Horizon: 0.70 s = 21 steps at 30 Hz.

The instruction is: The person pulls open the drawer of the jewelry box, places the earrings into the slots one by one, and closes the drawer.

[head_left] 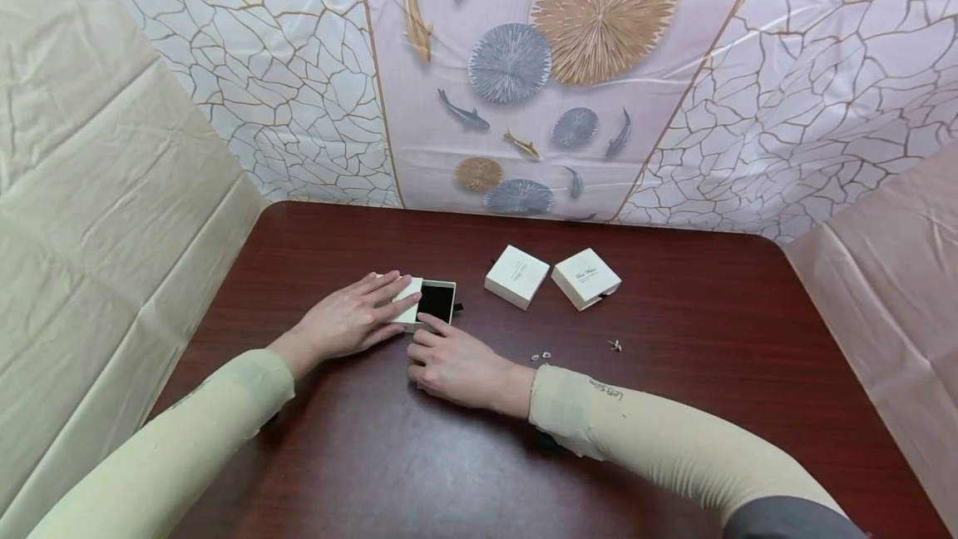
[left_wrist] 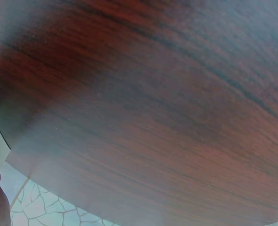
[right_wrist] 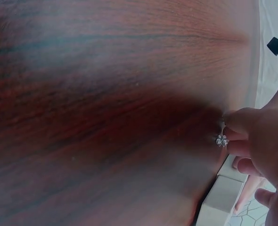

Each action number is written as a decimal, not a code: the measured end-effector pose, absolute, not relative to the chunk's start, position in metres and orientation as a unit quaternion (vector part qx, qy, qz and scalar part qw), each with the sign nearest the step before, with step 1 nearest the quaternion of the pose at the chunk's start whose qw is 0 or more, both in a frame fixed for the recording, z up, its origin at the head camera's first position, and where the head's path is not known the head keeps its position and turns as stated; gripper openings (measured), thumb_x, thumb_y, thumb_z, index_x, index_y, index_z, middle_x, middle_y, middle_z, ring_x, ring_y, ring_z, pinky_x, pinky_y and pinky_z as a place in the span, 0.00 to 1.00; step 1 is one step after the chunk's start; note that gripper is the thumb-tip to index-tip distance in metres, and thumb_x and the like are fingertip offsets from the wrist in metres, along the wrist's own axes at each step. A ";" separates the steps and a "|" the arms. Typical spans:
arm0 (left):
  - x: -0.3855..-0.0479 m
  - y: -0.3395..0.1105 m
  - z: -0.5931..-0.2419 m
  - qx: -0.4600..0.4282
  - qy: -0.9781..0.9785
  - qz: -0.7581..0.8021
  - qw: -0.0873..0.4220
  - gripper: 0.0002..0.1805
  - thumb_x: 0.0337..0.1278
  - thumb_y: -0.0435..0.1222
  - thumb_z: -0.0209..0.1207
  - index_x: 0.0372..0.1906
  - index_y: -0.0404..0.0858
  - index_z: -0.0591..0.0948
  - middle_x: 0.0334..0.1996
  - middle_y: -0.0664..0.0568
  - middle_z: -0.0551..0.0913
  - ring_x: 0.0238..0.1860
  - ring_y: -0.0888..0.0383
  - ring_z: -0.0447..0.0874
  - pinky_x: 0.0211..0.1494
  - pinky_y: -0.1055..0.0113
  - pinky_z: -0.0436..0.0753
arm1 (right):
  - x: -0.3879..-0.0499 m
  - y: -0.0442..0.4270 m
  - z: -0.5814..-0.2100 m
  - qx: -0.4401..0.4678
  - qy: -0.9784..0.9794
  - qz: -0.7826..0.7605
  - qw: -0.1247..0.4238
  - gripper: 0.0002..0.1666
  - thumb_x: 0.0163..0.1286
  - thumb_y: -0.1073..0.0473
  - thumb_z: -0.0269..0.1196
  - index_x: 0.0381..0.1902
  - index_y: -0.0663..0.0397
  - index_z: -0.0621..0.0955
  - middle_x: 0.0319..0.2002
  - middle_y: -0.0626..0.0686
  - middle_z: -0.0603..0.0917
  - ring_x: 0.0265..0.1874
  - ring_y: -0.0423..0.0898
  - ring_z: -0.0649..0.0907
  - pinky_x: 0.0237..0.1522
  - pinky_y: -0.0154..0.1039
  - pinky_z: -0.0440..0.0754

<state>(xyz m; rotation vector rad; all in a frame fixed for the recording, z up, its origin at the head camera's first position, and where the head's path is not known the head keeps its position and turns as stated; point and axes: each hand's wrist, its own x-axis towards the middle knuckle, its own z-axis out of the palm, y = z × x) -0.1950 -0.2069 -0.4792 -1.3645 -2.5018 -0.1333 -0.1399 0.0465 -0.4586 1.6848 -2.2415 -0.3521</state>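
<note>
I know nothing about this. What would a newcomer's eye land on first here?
Probably the big gold disc on the patterned backdrop behind the table. Next, the partly open white box with its black inside, lying under the left grip. In the right wrist view, a sparkly piece of jewellery stands out, held by the right grip.

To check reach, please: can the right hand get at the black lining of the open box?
Likely yes: the right hand, holding a jewel, is beside the box, and the lining lies mostly exposed. The left hand rests on the cover, leaving that opening mostly free.
</note>
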 end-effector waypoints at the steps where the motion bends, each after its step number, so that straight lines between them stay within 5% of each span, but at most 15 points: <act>1: -0.195 -0.207 -0.479 -0.473 -0.868 -0.046 0.144 0.31 0.71 0.45 0.67 0.74 0.39 0.79 0.73 0.35 0.77 0.73 0.37 0.76 0.73 0.40 0.77 | -0.140 0.046 -0.459 0.590 -0.782 -0.123 0.159 0.06 0.74 0.47 0.67 0.40 0.36 0.90 0.42 0.41 0.85 0.52 0.45 0.81 0.79 0.54 0.67; 21: -0.194 -0.207 -0.479 -0.476 -0.866 -0.049 0.145 0.31 0.72 0.45 0.67 0.74 0.39 0.79 0.73 0.35 0.76 0.73 0.37 0.76 0.74 0.41 0.76 | -0.143 0.042 -0.458 0.595 -0.781 -0.095 0.162 0.05 0.73 0.52 0.67 0.39 0.38 0.90 0.42 0.42 0.85 0.54 0.46 0.82 0.79 0.53 0.68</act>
